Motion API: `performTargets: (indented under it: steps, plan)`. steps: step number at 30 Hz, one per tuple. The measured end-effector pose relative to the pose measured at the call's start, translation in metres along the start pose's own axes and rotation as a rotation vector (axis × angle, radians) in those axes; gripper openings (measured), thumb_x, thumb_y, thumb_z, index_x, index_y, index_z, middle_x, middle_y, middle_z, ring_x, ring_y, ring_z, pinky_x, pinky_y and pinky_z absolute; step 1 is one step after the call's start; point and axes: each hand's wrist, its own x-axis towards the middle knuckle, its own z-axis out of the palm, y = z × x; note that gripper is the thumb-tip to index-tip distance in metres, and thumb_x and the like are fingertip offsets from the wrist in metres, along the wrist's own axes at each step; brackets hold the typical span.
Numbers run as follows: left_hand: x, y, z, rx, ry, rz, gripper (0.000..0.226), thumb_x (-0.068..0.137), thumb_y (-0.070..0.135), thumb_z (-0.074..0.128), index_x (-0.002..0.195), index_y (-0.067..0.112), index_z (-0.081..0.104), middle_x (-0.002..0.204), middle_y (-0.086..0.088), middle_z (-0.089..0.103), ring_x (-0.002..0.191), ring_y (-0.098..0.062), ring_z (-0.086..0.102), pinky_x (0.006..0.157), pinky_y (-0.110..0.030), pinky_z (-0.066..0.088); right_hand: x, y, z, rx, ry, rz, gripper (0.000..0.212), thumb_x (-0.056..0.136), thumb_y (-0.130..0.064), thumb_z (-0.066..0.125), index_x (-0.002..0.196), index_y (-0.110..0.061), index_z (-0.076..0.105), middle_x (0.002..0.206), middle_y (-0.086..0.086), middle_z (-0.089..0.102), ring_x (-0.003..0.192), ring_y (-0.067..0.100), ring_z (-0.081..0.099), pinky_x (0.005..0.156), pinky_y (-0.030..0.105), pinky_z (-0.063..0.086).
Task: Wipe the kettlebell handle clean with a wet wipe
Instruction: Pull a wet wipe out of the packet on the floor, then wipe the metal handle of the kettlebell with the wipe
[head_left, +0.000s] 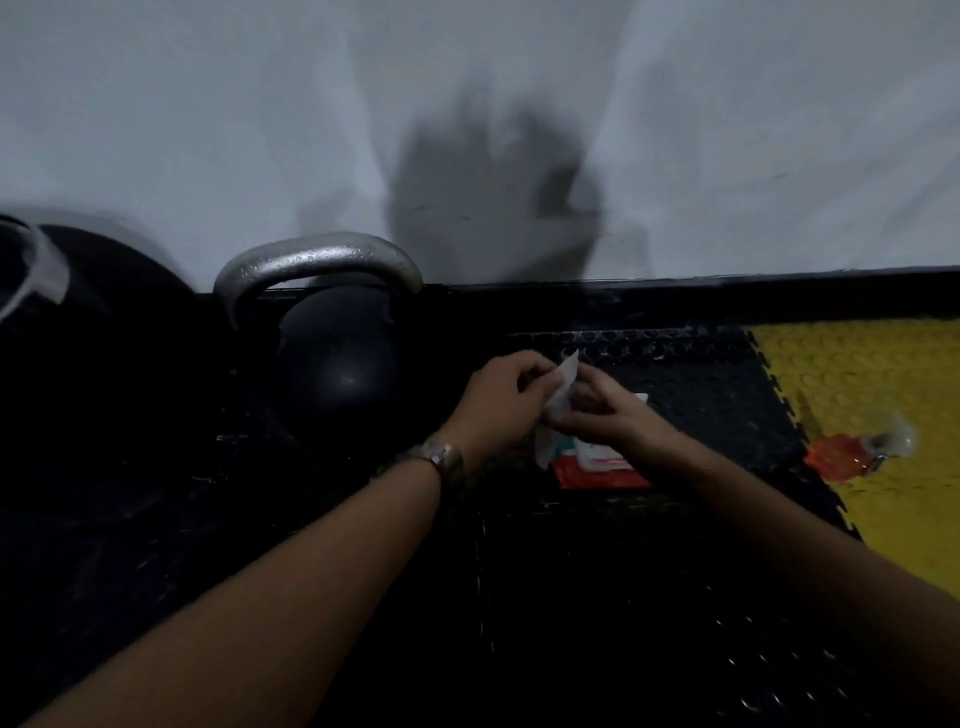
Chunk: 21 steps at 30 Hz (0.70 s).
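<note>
A black kettlebell (337, 374) with a silver handle (317, 260) stands on the dark floor mat by the wall, left of my hands. My left hand (498, 400) and my right hand (608, 410) both pinch a white wet wipe (563, 387) between them, held above a red and white wipe packet (597, 467) lying on the mat. The wipe's lower end hangs down towards the packet. My left wrist wears a metal watch (441, 457). Neither hand touches the kettlebell.
A second black weight (104, 312) with a silver handle sits at the far left. A yellow studded mat (872, 395) lies to the right, with a red and clear wrapper (857, 449) on it. A white wall (467, 104) rises just behind the black skirting.
</note>
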Motion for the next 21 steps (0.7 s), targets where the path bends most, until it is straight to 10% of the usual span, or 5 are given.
performTargets:
  steps: [10, 16, 21]
  plan:
    - [-0.019, 0.106, -0.147, 0.272, 0.294, 0.198, 0.014, 0.089, 0.028, 0.064, 0.091, 0.016, 0.073, 0.084, 0.001, 0.073, 0.078, -0.015, 0.067, 0.075, -0.028, 0.051, 0.014, -0.170, 0.044, 0.186, -0.168, -0.110, 0.032, 0.087, -0.015, 0.064, 0.117, -0.003, 0.063, 0.119, 0.023, 0.063, 0.113, 0.040, 0.058, 0.100, 0.045, 0.045]
    - [-0.051, 0.092, -0.202, -0.172, 0.573, -0.005, 0.011, 0.085, 0.031, 0.070, 0.082, 0.021, 0.072, 0.079, -0.005, 0.072, 0.077, -0.027, 0.070, 0.080, -0.045, 0.059, 0.040, -0.204, 0.108, 0.216, -0.027, -0.162, 0.029, 0.088, -0.017, 0.063, 0.109, 0.003, 0.066, 0.109, 0.025, 0.067, 0.092, 0.031, 0.064, 0.081, 0.035, 0.056]
    - [-0.077, 0.073, -0.220, -0.542, 0.169, -0.369, 0.035, 0.086, 0.050, 0.065, 0.094, 0.016, 0.069, 0.091, 0.000, 0.072, 0.081, -0.012, 0.068, 0.087, -0.031, 0.056, 0.053, -0.190, 0.151, 0.324, -0.033, -0.165, 0.027, 0.091, -0.020, 0.059, 0.106, 0.001, 0.066, 0.097, 0.018, 0.069, 0.077, 0.023, 0.064, 0.069, 0.031, 0.053]
